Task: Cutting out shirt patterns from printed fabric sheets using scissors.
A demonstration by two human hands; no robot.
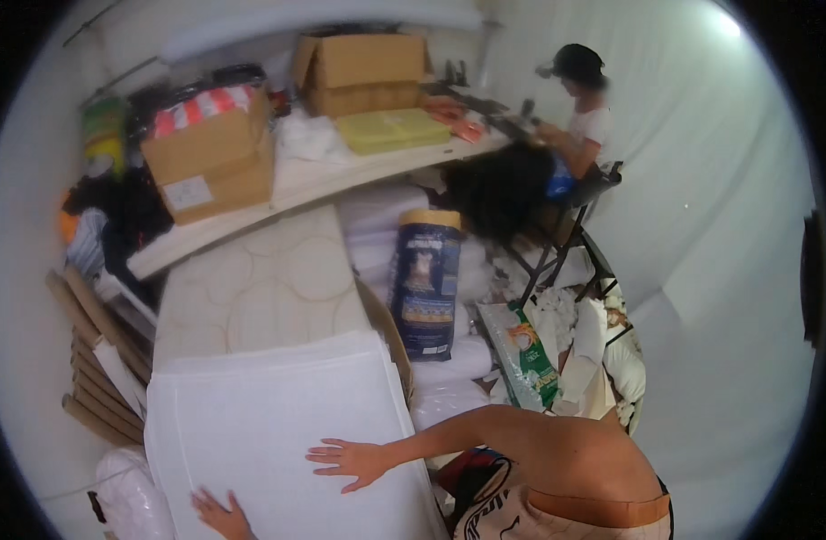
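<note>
Both hands lie flat on a big white sheet of thin foam-like material, which sits at approx 7 o'clock in view, spread over the near end of a pale patterned table top. Right hand: fingers spread wide, palm down, pressing on the sheet near its right edge; forearm comes in from 5 o'clock, bent at the elbow. Left hand: at the bottom edge, approx 6–7 o'clock, fingers splayed on the sheet too, only partly in view, wrist cut off by the frame. Neither hand grips anything.

Around it: at 9 o'clock of the sheet, a bundle of brown cardboard tubes leaning by the wall. At 3 o'clock of the table, a dark blue printed sack standing upright w/ white rolls behind it, and a green-and-white bag lying beside, just right of it. At 12 o'clock, a long white shelf w/ two cardboard boxes, the nearer one topped w/ red-white striped stuff, and a flat yellow-green stack. At approx 1–2 o'clock, another person sits on a folding chair at the shelf's far end, well apart from the hands.
</note>
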